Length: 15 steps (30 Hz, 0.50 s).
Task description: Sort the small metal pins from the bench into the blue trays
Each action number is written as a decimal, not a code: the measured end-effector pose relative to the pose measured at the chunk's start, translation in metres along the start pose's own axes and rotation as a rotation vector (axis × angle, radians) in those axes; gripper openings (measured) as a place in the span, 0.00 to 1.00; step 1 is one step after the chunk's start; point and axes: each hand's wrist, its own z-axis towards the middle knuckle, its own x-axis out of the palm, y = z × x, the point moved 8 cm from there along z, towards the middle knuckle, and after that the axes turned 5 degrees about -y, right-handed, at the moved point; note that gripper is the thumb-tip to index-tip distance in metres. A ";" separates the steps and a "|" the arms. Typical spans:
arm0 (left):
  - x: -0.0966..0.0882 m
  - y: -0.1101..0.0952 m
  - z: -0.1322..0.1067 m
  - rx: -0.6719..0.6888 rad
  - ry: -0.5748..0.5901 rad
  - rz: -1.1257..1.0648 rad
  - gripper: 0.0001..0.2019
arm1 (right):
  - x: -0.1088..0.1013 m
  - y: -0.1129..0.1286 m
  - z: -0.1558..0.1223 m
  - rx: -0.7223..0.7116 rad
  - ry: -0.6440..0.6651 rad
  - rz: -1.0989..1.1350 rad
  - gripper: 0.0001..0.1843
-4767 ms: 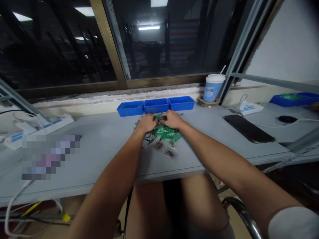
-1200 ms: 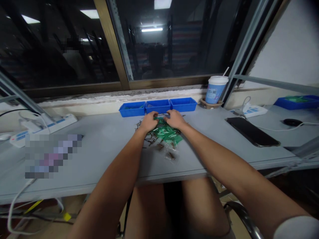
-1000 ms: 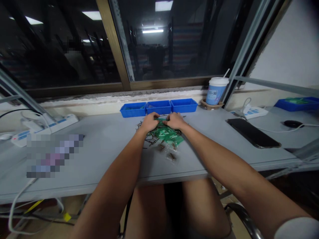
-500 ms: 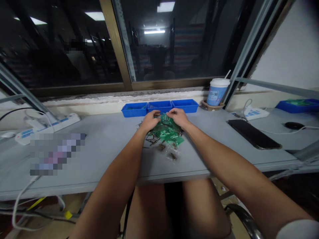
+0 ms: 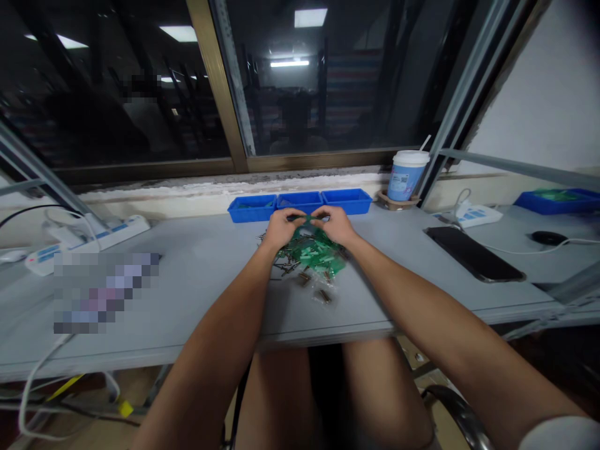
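My left hand (image 5: 282, 229) and my right hand (image 5: 336, 226) face each other over a pile at the back middle of the table. Their fingertips are closed on the two sides of a small green plastic bag (image 5: 308, 219), stretched between them; whatever it contains is too small to make out. Beneath lie more green bags (image 5: 319, 255) with pale strips showing in them, and loose thin metal pieces (image 5: 287, 267) on the left of the heap. Clear bags of brownish metal parts (image 5: 324, 295) rest at its front.
Three joined blue trays (image 5: 300, 201) stand behind the hands. A lidded cup (image 5: 407, 176) with a straw sits at the back right. A black phone (image 5: 474, 253) lies to the right, and a power strip (image 5: 89, 244) with cables to the left.
Both hands have drawn closer in and now pinch a green bag held taut between them. Before, the left fingers were more spread and the bags lay lower. The camera view has shifted slightly.
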 end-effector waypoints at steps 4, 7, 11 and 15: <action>0.001 0.000 0.000 -0.019 -0.029 -0.094 0.13 | -0.004 0.001 0.000 0.002 -0.059 0.011 0.07; -0.002 0.005 0.000 -0.091 -0.086 -0.132 0.16 | -0.005 0.001 -0.001 0.026 -0.085 0.016 0.12; -0.006 0.004 0.004 -0.085 -0.096 -0.079 0.08 | -0.006 0.002 -0.003 0.046 -0.092 -0.011 0.15; -0.017 0.016 0.010 -0.159 -0.096 -0.054 0.06 | -0.012 -0.004 -0.002 0.076 -0.135 -0.020 0.13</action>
